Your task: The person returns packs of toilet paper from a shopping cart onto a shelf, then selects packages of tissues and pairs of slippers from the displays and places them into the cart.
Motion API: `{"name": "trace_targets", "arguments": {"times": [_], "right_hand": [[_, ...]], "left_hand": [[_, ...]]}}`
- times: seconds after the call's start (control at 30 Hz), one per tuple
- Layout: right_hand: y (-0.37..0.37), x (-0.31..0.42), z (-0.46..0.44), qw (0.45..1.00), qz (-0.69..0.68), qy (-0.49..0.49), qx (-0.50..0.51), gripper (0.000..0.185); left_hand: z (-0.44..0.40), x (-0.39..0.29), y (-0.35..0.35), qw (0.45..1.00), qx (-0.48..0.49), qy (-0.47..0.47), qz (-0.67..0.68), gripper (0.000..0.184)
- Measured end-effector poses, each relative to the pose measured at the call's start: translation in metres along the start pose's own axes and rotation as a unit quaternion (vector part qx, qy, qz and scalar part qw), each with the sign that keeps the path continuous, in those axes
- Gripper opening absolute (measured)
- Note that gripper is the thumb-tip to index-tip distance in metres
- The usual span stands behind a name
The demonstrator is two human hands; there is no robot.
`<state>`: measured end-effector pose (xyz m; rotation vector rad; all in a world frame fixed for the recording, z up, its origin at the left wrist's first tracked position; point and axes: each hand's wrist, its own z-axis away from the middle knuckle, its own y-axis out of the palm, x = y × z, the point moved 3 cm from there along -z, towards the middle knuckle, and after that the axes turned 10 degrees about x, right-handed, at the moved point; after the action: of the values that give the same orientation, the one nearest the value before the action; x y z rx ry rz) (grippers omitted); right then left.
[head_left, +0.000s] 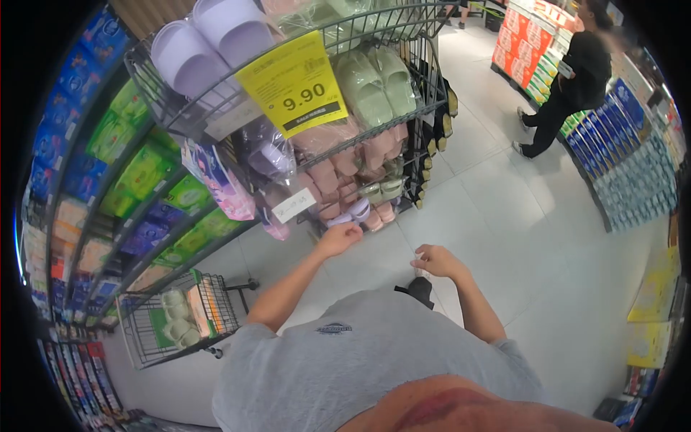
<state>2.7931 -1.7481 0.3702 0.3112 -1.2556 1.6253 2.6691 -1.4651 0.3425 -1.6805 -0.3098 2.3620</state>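
A wire display rack [188, 115] in front of me is filled with slippers. My left hand [341, 238] is just below a pair of lilac slippers [354, 213] low on the rack, its fingers loosely bent and nothing visible in it. Whether it touches the slippers I cannot tell. Pink slippers [377, 216] sit beside the lilac pair. Over the floor, my right hand [439, 261] hangs apart from the rack. Its thumb and fingers are bent with a gap between them, holding nothing. Bagged pale green slippers [363, 90] lie higher up, next to a yellow price sign [291, 86] reading 9.90.
To the left stands a shopping cart [180, 317] with green slippers and a box inside. Shelves [155, 173] of packaged goods run along the left side. A person in black [576, 79] is at the upper right, beside stacked bottles [640, 180].
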Motion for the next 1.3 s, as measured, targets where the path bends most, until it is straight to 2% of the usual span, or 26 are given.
{"name": "trace_targets", "arguments": {"times": [0.13,0.23,0.3,0.33,0.37,0.43,0.47,0.53,0.57,0.6,0.63,0.7,0.73,0.77,0.8,0.83,0.87,0.9,0.93,0.97,1.0,1.03,1.07,1.2,1.23,1.3], "right_hand": [[-0.131,0.027,-0.026,0.990,0.030,-0.132,0.046,0.043],[-0.235,0.065,-0.045,0.979,0.000,-0.202,0.042,0.038],[-0.300,0.109,-0.044,0.958,0.044,-0.283,0.003,0.034],[-0.327,0.129,-0.044,0.953,-0.003,-0.303,0.015,0.033],[-0.352,0.151,-0.043,0.943,-0.005,-0.334,0.000,0.030],[-0.394,0.199,-0.033,0.901,0.003,-0.430,-0.051,0.024],[-0.412,0.215,-0.039,0.880,-0.036,-0.469,-0.064,0.024],[-0.449,0.250,-0.055,0.851,0.059,-0.495,-0.165,0.024],[-0.460,0.274,-0.060,0.851,-0.066,-0.506,-0.123,0.019],[-0.469,0.291,-0.065,0.843,-0.016,-0.511,-0.168,0.017],[-0.477,0.303,-0.082,0.836,0.061,-0.502,-0.214,0.024],[-0.491,0.323,-0.134,0.837,0.240,-0.418,-0.257,0.030],[-0.494,0.331,-0.157,0.838,0.240,-0.420,-0.254,0.030],[-0.493,0.333,-0.186,0.886,0.303,-0.302,-0.181,0.033],[-0.489,0.330,-0.203,0.910,0.360,-0.176,-0.105,0.036],[-0.486,0.329,-0.203,0.909,0.362,-0.179,-0.102,0.036],[-0.482,0.323,-0.205,0.914,0.381,-0.124,-0.060,0.037],[-0.479,0.315,-0.208,0.915,0.398,-0.067,-0.017,0.038],[-0.481,0.313,-0.214,0.915,0.398,-0.067,-0.012,0.038],[-0.481,0.308,-0.220,0.925,0.376,-0.038,0.049,0.039],[-0.478,0.304,-0.221,0.929,0.352,-0.008,0.109,0.039],[-0.479,0.305,-0.221,0.927,0.361,-0.002,0.098,0.036],[-0.477,0.301,-0.219,0.937,0.318,0.013,0.144,0.034],[-0.477,0.297,-0.230,0.936,0.310,-0.045,0.161,0.030],[-0.476,0.297,-0.229,0.940,0.298,-0.059,0.158,0.029],[-0.478,0.299,-0.219,0.938,0.300,-0.050,0.167,0.031]], "left_hand": [[-0.020,-0.110,-0.012,0.996,-0.077,0.004,-0.051,0.020],[-0.032,-0.201,-0.027,0.983,-0.142,0.089,-0.071,0.033],[-0.032,-0.280,-0.041,0.965,-0.191,0.162,-0.077,0.032],[-0.029,-0.310,-0.051,0.948,-0.232,0.168,-0.138,0.032],[-0.028,-0.343,-0.059,0.928,-0.271,0.227,-0.116,0.032],[-0.029,-0.393,-0.086,0.877,-0.339,0.280,-0.196,0.032],[-0.030,-0.416,-0.096,0.885,-0.348,0.274,-0.141,0.029],[-0.039,-0.451,-0.133,0.844,-0.394,0.304,-0.202,0.026],[-0.051,-0.460,-0.158,0.823,-0.406,0.336,-0.212,0.037],[-0.061,-0.479,-0.160,0.836,-0.443,0.289,-0.144,0.025],[-0.075,-0.479,-0.184,0.824,-0.445,0.292,-0.196,0.025],[-0.098,-0.480,-0.217,0.825,-0.483,0.144,-0.257,0.030],[-0.108,-0.480,-0.225,0.836,-0.468,0.038,-0.284,0.037],[-0.117,-0.478,-0.232,0.837,-0.448,-0.068,-0.307,0.043],[-0.126,-0.474,-0.238,0.837,-0.450,-0.070,-0.305,0.043],[-0.138,-0.462,-0.243,0.875,-0.417,-0.099,-0.225,0.050],[-0.147,-0.451,-0.249,0.905,-0.381,-0.126,-0.142,0.057],[-0.151,-0.452,-0.249,0.905,-0.381,-0.130,-0.139,0.057],[-0.155,-0.454,-0.249,0.913,-0.349,-0.153,-0.143,0.059],[-0.159,-0.453,-0.248,0.921,-0.315,-0.177,-0.147,0.062],[-0.161,-0.450,-0.253,0.921,-0.313,-0.180,-0.145,0.062],[-0.163,-0.447,-0.258,0.934,-0.302,-0.161,-0.105,0.061],[-0.166,-0.442,-0.261,0.944,-0.291,-0.141,-0.065,0.060],[-0.180,-0.430,-0.279,0.960,-0.247,-0.119,-0.053,0.043],[-0.181,-0.429,-0.280,0.960,-0.247,-0.119,-0.053,0.043],[-0.180,-0.431,-0.282,0.953,-0.300,-0.044,0.015,0.035]]}}
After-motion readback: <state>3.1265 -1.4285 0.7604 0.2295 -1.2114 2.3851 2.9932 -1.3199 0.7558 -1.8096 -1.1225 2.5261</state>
